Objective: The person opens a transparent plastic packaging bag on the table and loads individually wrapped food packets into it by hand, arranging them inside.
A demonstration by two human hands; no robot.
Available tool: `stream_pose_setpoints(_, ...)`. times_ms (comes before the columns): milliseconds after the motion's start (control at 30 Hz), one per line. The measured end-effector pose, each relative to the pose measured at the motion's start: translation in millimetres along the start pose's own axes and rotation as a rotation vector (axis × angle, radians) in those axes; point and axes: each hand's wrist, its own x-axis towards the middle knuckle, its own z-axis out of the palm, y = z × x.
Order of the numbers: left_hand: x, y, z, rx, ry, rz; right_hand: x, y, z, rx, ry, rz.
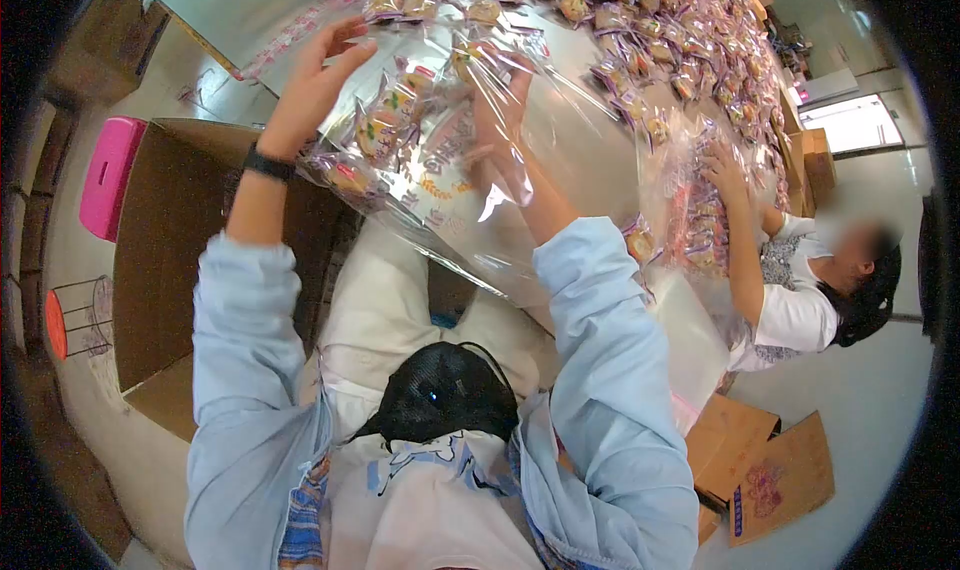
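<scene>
My left hand (pixel 323 78), with a black band at the wrist, is raised at the left edge of a large clear plastic bag (pixel 580 140). Its fingers are apart and nothing is between them. Inside the printed bag lie several small wrapped snack packets (pixel 385 125). Behind the shiny film is my right hand (pixel 502 105), its fingers up beside a packet (pixel 464 58). Glare on the plastic hides whether those fingers grip it. The bag spreads over the table edge toward my lap.
Many more wrapped packets (pixel 650 45) cover the table at the back and right. A co-worker (pixel 800 290) reaches into another clear bag (pixel 700 220) at right. An open cardboard box (pixel 165 270) and a pink stool (pixel 110 178) stand left; cartons (pixel 785 480) lie lower right.
</scene>
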Motion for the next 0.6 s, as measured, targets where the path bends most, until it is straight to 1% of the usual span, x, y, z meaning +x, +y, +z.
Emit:
stream_pose_setpoints(33, 14.8, -22.4, -6.7, -0.05, -0.067, -0.085, 4.7, 4.9, 2.1, 0.0, -0.024, -0.035)
stream_pose_setpoints(100, 37.7, -87.9, -9.2, -0.265, -0.167, -0.328, 16.2, 8.8, 7.9, 0.001, -0.063, -0.108)
stream_pose_setpoints(133, 45.3, -107.0, -6.9, -0.376, -0.223, -0.454, 21.1, 9.8, 9.1, -0.002, -0.079, -0.141)
stream_pose_setpoints(167, 48.7, -111.3, -3.9, -0.345, -0.271, -0.364, 8.7, -12.9, 15.2, -0.116, -0.078, -0.188)
stream_pose_setpoints(200, 49.0, -108.3, 1.8, -0.314, -0.323, -0.275, 13.3, -8.8, 12.3, -0.115, -0.166, -0.148)
stream_pose_setpoints(233, 47.2, -106.0, 7.3, -0.298, -0.35, -0.27, 16.1, -3.9, 6.7, -0.115, -0.252, -0.101)
stream_pose_setpoints(300, 42.2, -89.5, 19.7, -0.267, -0.404, -0.258, 19.1, -1.6, -3.1, -0.155, -0.376, -0.195)
stream_pose_setpoints(333, 42.2, -81.6, 21.2, -0.294, -0.411, -0.304, 20.5, -2.5, -3.8, -0.171, -0.443, -0.245)
stream_pose_setpoints(367, 42.6, -77.7, 22.2, -0.318, -0.416, -0.346, 20.6, -4.4, -2.2, -0.127, -0.464, -0.194)
stream_pose_setpoints(433, 40.6, -75.7, 21.7, -0.379, -0.411, -0.335, 20.3, -8.5, 4.5, -0.029, -0.507, -0.103)
stream_pose_setpoints(467, 40.3, -74.4, 21.4, -0.409, -0.412, -0.33, 21.6, -11.9, 11.0, -0.119, -0.48, -0.23)
stream_pose_setpoints(567, 39.3, -72.2, 22.3, -0.459, -0.421, -0.363, 19.0, -21.0, 22.1, -0.249, -0.41, -0.215)
stream_pose_setpoints(600, 41.0, -77.0, 21.5, -0.477, -0.401, -0.363, 20.4, -15.2, 22.4, -0.13, -0.419, -0.151)
